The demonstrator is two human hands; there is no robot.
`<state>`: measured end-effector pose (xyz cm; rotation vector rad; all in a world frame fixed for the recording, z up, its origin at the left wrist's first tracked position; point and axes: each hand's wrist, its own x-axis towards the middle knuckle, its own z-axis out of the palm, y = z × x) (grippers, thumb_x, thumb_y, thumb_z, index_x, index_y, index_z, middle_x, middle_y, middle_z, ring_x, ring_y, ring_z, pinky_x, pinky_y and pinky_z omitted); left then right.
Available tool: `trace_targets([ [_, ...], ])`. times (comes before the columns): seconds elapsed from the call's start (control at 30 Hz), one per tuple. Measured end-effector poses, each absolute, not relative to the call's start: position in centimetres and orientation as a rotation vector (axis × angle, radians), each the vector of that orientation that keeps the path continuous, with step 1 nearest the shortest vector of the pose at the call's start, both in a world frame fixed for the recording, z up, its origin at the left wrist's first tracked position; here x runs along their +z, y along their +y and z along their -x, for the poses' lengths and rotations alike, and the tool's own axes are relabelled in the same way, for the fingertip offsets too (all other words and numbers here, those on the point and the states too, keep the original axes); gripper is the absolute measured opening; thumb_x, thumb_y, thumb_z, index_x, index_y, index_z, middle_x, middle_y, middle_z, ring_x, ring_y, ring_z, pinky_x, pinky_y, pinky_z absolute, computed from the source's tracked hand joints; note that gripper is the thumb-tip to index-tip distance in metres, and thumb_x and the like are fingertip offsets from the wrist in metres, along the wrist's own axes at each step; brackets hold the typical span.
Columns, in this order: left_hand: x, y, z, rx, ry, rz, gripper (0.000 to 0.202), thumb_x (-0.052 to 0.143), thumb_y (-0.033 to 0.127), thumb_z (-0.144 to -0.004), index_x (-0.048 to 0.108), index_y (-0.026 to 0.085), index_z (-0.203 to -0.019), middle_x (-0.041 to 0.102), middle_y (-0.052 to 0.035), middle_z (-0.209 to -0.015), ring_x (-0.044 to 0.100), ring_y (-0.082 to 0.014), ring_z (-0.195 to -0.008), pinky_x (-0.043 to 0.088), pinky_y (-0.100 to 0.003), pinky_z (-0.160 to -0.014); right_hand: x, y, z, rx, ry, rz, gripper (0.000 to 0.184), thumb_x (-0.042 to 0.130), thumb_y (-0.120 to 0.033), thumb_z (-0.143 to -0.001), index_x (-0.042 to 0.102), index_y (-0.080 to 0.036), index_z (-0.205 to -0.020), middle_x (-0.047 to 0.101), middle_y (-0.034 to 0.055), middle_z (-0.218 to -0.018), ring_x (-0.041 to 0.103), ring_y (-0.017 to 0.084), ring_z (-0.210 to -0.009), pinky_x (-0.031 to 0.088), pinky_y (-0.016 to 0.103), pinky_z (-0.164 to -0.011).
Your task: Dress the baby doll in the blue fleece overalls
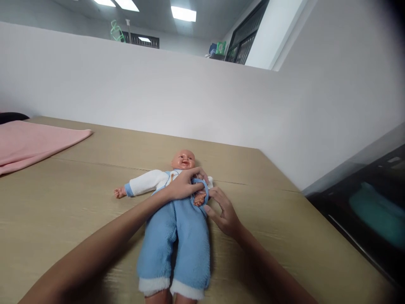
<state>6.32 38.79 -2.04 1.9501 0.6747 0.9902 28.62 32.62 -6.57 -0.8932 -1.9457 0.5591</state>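
A baby doll (185, 160) lies on its back, dressed in blue fuzzy overalls (190, 236) and a white top with blue cuffs. My left hand (186, 183) rests over its chest, the fingers curled on a loose blue strap (206, 193). That strap loops around the doll's hand (199, 198) on the right side of the picture. Beside the loop is my right hand (224, 213), thumb and forefinger apart at the strap's edge. The doll's other arm (145, 181) stretches out to the left. My left hand hides part of the doll's chest.
The doll lies on a tan table (79, 185) against a white partition (142, 93). Pink cloth (34, 141) covers the table's far left. Past the right edge stands something dark and glossy (357, 202) with a teal patch.
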Motion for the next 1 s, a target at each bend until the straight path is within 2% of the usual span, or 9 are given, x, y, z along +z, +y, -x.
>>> trace_targets([
  [0.13, -3.0, 39.7, -6.5, 0.994, 0.767, -2.069, 0.012, 0.067, 0.025, -0.086, 0.067, 0.022, -0.098, 0.073, -0.003, -0.099, 0.067, -0.0229, -0.095, 0.054, -0.037, -0.09, -7.8, 33.0, -27.4, 0.892, -1.583, 0.935, 0.035, 0.068, -0.062, -0.105, 0.076, -0.029, -0.096, 0.071, 0.0059, -0.101, 0.069, 0.029, -0.1, 0.06, 0.045, -0.1],
  [0.2, -3.4, 39.9, -6.4, 1.018, 0.796, -2.169, 0.013, 0.068, 0.031, -0.089, 0.063, 0.023, -0.097, 0.072, -0.0039, -0.099, 0.066, -0.0241, -0.096, 0.053, -0.038, -0.09, -8.7, 33.5, -27.1, 1.11, -1.329, 0.932, 0.042, 0.071, -0.07, -0.099, 0.069, -0.028, -0.093, 0.07, 0.0051, -0.098, 0.069, 0.028, -0.094, 0.063, 0.044, -0.094],
  [0.3, -3.6, 39.9, -6.3, 0.968, 0.814, -2.278, 0.019, 0.063, 0.042, -0.097, 0.059, 0.023, -0.1, 0.071, -0.0057, -0.102, 0.065, -0.0254, -0.096, 0.051, -0.04, -0.088, -9.8, 34.2, -27.0, 1.246, -1.147, 0.943, 0.046, 0.076, -0.072, -0.093, 0.063, -0.028, -0.089, 0.067, 0.0037, -0.09, 0.068, 0.026, -0.087, 0.064, 0.043, -0.088],
  [0.4, -3.7, 39.8, -6.3, 0.87, 0.872, -2.315, 0.02, 0.059, 0.044, -0.101, 0.057, 0.024, -0.099, 0.072, -0.0059, -0.101, 0.066, -0.0254, -0.093, 0.051, -0.04, -0.085, -10.3, 34.4, -27.3, 1.124, -1.171, 1.065, 0.049, 0.076, -0.075, -0.091, 0.066, -0.028, -0.091, 0.069, 0.0041, -0.093, 0.068, 0.027, -0.09, 0.063, 0.042, -0.089],
  [0.53, -3.6, 39.8, -6.2, 0.867, 0.901, -2.274, 0.011, 0.055, 0.035, -0.101, 0.057, 0.024, -0.1, 0.073, -0.0045, -0.1, 0.068, -0.0236, -0.091, 0.051, -0.038, -0.084, -10.5, 34.3, -27.6, 0.938, -1.189, 1.167, 0.055, 0.082, -0.08, -0.084, 0.072, -0.027, -0.095, 0.07, 0.0058, -0.105, 0.065, 0.03, -0.109, 0.057, 0.042, -0.103],
  [0.6, -3.6, 39.9, -6.1, 0.886, 0.891, -2.261, 0.008, 0.056, 0.031, -0.1, 0.059, 0.024, -0.101, 0.073, -0.0031, -0.098, 0.068, -0.0222, -0.089, 0.052, -0.036, -0.083, -10.6, 34.4, -27.5, 0.92, -1.189, 1.164, 0.056, 0.08, -0.081, -0.086, 0.071, -0.027, -0.096, 0.07, 0.0046, -0.101, 0.065, 0.028, -0.103, 0.057, 0.04, -0.098],
  [0.73, -3.5, 40.4, -5.9, 0.908, 0.899, -2.237, 0.012, 0.057, 0.029, -0.1, 0.063, 0.022, -0.107, 0.073, -0.0036, -0.1, 0.068, -0.0222, -0.09, 0.053, -0.036, -0.084, -10.6, 36.0, -26.6, 0.925, -1.178, 1.141, 0.057, 0.073, -0.084, -0.089, 0.065, -0.027, -0.089, 0.066, 0.0008, -0.085, 0.063, 0.024, -0.083, 0.057, 0.036, -0.078],
  [0.9, -3.9, 41.3, -5.8, 0.965, 0.971, -2.153, 0.012, 0.055, 0.029, -0.104, 0.064, 0.023, -0.111, 0.077, -0.0063, -0.111, 0.072, -0.0244, -0.107, 0.055, -0.039, -0.098, -10.5, 38.7, -25.5, 0.963, -1.18, 1.114, 0.057, 0.069, -0.084, -0.087, 0.062, -0.028, -0.087, 0.064, -0.0005, -0.082, 0.062, 0.023, -0.08, 0.054, 0.034, -0.074],
  [1.0, -4.5, 41.7, -5.7, 1.036, 1.053, -2.106, 0.013, 0.056, 0.027, -0.103, 0.062, 0.022, -0.114, 0.075, -0.0062, -0.108, 0.071, -0.024, -0.1, 0.054, -0.039, -0.092, -10.4, 39.0, -25.5, 0.965, -1.201, 1.104, 0.053, 0.072, -0.08, -0.087, 0.061, -0.028, -0.085, 0.061, -0.0022, -0.081, 0.059, 0.021, -0.079, 0.052, 0.032, -0.075],
])
